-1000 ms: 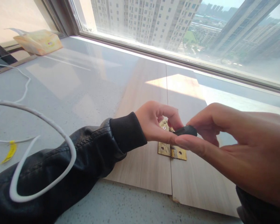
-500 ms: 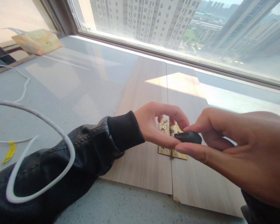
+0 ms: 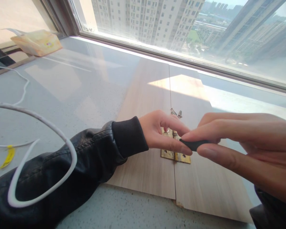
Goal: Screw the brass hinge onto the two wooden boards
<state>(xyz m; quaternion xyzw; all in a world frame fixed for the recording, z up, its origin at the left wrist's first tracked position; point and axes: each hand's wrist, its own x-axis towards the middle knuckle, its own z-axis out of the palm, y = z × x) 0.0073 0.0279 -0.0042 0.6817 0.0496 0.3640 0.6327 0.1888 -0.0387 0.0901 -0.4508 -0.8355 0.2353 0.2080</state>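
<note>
A small dark piece with a smooth, rounded body (image 3: 194,146) is held between both hands; its exact kind is hard to make out. My left hand (image 3: 157,130) pinches the left end between thumb and fingers. From the right, my right hand (image 3: 248,146) grips the other end between thumb and forefinger. Just beneath the hands lies a worn brass hinge (image 3: 168,155), spanning the seam between a left wooden board (image 3: 143,171) and a right wooden board (image 3: 205,187). The fingers cover part of the hinge. A few loose screws (image 3: 176,113) rest behind my left hand.
A white cable (image 3: 72,156) with a yellow tag (image 3: 8,156) loops over my left sleeve. On the speckled white sill (image 3: 92,206) a tissue pack (image 3: 38,43) stands at the far left. A window (image 3: 143,19) borders the back.
My right hand has shifted its grip, its fingers now straighter along the dark piece, which has moved slightly right. My left hand has lowered slightly, and the screws behind it now show.
</note>
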